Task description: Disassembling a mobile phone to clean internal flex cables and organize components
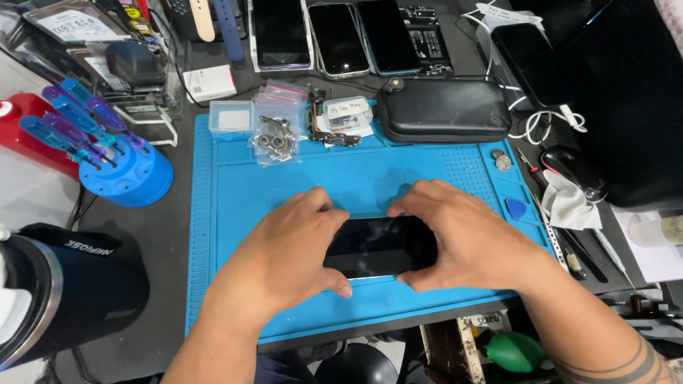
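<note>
A dark phone (pixel 380 247) is seen lying flat, screen up, on the lower middle of a blue mat (pixel 235 192); it is gripped at both short ends. The left hand (pixel 288 252) is placed at the phone's nine o'clock, its fingers curled over the far edge and its thumb pressed to the near corner; the right hand (pixel 466 238) is set at three o'clock, pinching the other end in the same way between fingers and thumb. Only the middle of the glass is left uncovered.

At twelve o'clock from the phone a bare stretch of mat is found, ending at small bags of parts (pixel 277 135) and a black zip case (pixel 443 110); the mat's near edge lies just past six o'clock. At ten o'clock a blue screwdriver stand (pixel 121 171) is set off the mat; at two o'clock a blue pick (pixel 516 208) and two coins (pixel 501 159) are seen; at three o'clock, beyond the mat, a white cloth (pixel 569 203) and slim tools (pixel 587 245) are laid.
</note>
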